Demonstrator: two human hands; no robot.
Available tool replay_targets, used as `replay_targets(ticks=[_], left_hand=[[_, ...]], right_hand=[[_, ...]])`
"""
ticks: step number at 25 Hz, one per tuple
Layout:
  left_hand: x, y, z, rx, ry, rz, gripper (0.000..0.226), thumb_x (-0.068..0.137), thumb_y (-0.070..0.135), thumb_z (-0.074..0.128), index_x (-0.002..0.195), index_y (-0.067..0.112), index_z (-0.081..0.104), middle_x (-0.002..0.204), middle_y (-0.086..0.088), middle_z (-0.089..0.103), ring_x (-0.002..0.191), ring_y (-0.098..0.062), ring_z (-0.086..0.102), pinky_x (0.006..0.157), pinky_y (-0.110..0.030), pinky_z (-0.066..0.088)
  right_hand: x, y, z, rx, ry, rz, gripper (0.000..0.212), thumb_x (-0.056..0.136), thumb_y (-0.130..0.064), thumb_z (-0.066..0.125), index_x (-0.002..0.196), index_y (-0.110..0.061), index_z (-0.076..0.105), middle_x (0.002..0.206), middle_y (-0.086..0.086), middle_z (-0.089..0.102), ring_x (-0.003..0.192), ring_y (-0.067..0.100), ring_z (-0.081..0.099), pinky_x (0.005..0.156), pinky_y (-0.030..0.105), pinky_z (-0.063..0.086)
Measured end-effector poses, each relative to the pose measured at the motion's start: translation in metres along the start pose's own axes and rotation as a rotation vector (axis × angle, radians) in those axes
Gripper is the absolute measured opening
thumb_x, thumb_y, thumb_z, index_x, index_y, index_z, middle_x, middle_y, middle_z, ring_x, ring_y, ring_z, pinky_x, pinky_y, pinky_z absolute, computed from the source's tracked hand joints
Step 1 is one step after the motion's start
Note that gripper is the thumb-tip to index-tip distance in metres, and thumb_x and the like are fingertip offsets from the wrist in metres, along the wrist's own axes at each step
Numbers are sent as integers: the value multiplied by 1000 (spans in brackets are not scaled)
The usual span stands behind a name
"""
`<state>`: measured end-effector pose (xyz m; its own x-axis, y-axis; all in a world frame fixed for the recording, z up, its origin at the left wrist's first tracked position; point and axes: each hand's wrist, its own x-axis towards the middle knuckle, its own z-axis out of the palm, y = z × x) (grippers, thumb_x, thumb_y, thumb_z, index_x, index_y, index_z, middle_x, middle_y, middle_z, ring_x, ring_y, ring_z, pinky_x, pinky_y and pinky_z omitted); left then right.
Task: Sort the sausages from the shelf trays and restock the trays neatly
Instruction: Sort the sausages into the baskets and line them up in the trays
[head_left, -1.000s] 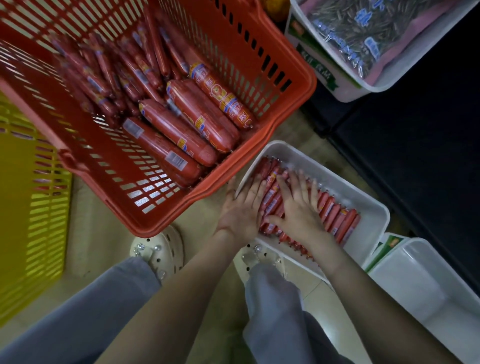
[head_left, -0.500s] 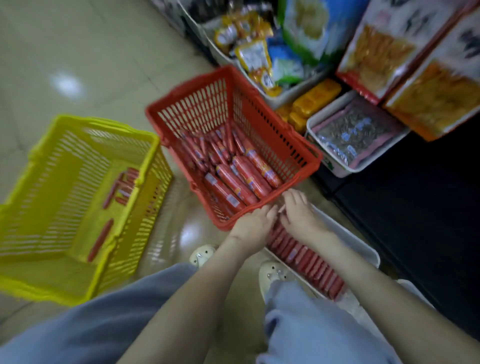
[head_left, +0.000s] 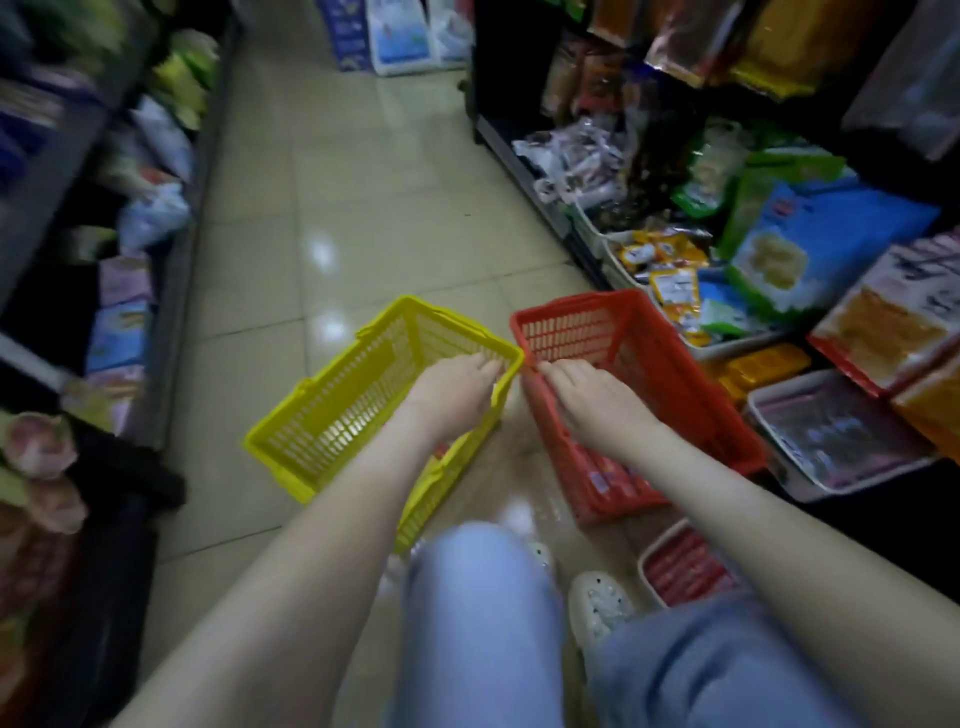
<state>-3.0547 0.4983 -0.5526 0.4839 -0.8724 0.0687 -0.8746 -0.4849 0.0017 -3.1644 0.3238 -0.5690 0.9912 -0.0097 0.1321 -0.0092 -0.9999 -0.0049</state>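
Note:
Two baskets stand side by side on the floor. My left hand (head_left: 457, 389) hovers over the yellow basket (head_left: 332, 415), fingers relaxed and holding nothing. Over the near-left rim of the red basket (head_left: 649, 374) is my right hand (head_left: 592, 400), fingers extended, also holding nothing. Red sausages (head_left: 613, 478) show through the red basket's near wall. A white tray (head_left: 647, 564) packed with a row of red sausages (head_left: 685, 569) lies on the floor at lower right, partly hidden by my right forearm.
Shelves of snack packets line the right side, with a white tray of dark packets (head_left: 831, 431) on the lowest level. Another goods shelf (head_left: 78, 260) runs along the left. Tiled aisle floor (head_left: 337, 182) stretches ahead. My knees and white shoes (head_left: 597, 603) fill the bottom.
The view has swung up from the sausage tray to the aisle. Both hands left the sausages in the tray and rose over the two baskets, holding nothing.

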Motion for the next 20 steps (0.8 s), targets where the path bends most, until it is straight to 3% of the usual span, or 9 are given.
replay_targets(ticks=[2,4,8,11,14,16,18,20], left_hand=[[-41,-57,18,46,37,-98,33,82,17,66,113,6,61,100,-14,64,90,-34,64,71,-39,50],[-85,-90,57,87,-15,-182,41,65,19,80,100,3,66,88,-14,66,76,-33,67,63,-35,53],[-134,-103,156,67,-199,-303,67,46,34,91,103,5,71,94,-10,70,80,-25,70,69,-32,56],[-128,-94,204,-3,-227,-323,62,60,41,83,109,5,69,102,-9,70,89,-23,69,76,-31,55],[-106,-88,231,-63,-236,-302,48,78,39,53,110,6,68,104,-10,70,87,-25,69,72,-30,55],[-93,-85,237,-97,-238,-294,45,78,33,50,107,4,68,103,-13,69,84,-27,69,68,-31,56],[-81,-85,238,-61,-175,-301,44,78,28,45,106,4,67,104,-14,68,86,-29,69,69,-32,55],[-73,-88,236,3,-118,-341,43,75,22,53,112,2,64,113,-19,65,99,-34,65,84,-40,53]], right_hand=[[36,-43,27,18,-50,-160,50,80,-14,40,125,0,57,109,17,64,96,34,64,75,38,55],[58,-81,69,21,-155,-318,53,80,-18,36,127,-4,58,113,14,65,100,30,64,79,33,54],[76,-114,167,-58,-467,-555,56,82,-41,34,132,-24,55,119,1,67,110,23,63,88,38,52],[77,-105,210,-58,-516,-628,53,85,-47,30,113,-25,69,95,-3,71,95,21,68,91,38,51],[80,-87,223,43,-363,-603,46,90,-47,33,74,-19,65,69,-1,59,69,22,62,81,34,48],[87,-71,220,62,-306,-511,52,92,-49,32,67,-17,65,67,1,60,69,23,61,70,32,46],[89,-51,219,-9,-413,-393,55,97,-49,31,88,-11,69,92,6,67,94,25,61,82,35,41],[91,-37,219,-94,-550,-195,52,99,-50,30,116,-11,60,119,9,60,115,26,52,91,37,36]])
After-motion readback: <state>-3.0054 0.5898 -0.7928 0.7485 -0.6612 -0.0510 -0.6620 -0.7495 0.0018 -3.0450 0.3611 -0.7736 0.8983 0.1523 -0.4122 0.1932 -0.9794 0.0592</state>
